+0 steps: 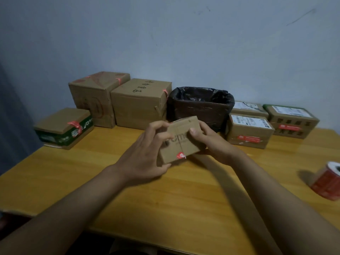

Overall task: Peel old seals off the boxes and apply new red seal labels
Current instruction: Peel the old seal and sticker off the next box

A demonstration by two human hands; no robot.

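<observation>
Both hands: left hand (145, 155) and right hand (211, 142) clamp small cardboard box (181, 139) above wooden table (165, 199) | we judge: raised to reach red seal (180, 155) | label roll (327, 181) waits right.

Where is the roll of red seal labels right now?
The roll of red seal labels lies at the right edge of the wooden table, nearer than the boxes.

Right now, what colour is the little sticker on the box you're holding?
Red with white, on the small box, head view.
</observation>
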